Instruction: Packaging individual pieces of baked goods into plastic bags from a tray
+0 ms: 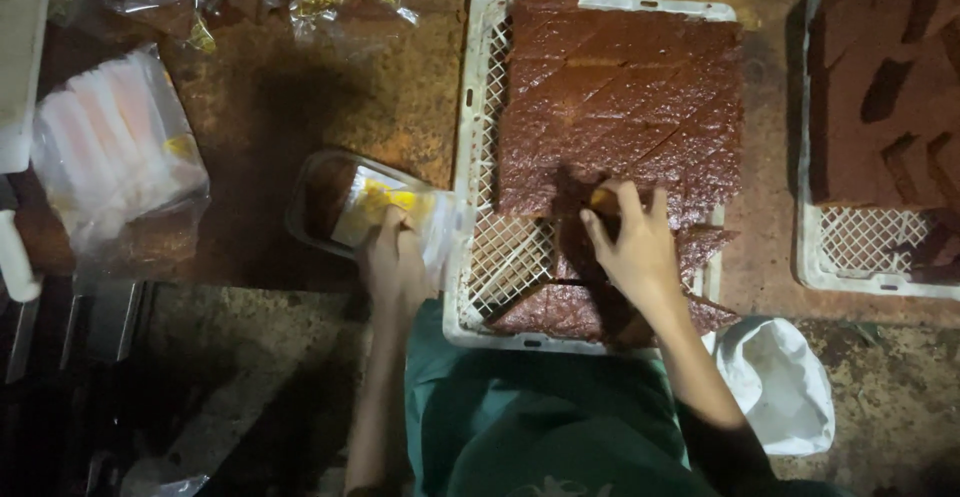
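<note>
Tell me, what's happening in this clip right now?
A person leans over a white lattice tray holding a brown slab cut into diamond pieces. The right hand reaches into the slab's near edge, fingers on a piece. The left hand rests on a clear plastic container beside the tray. A second tray of brown pieces sits to the right.

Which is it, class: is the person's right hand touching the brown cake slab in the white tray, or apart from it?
Touching. The head view shows the right hand with fingertips pressed onto the brown cake slab in the white tray.
</note>
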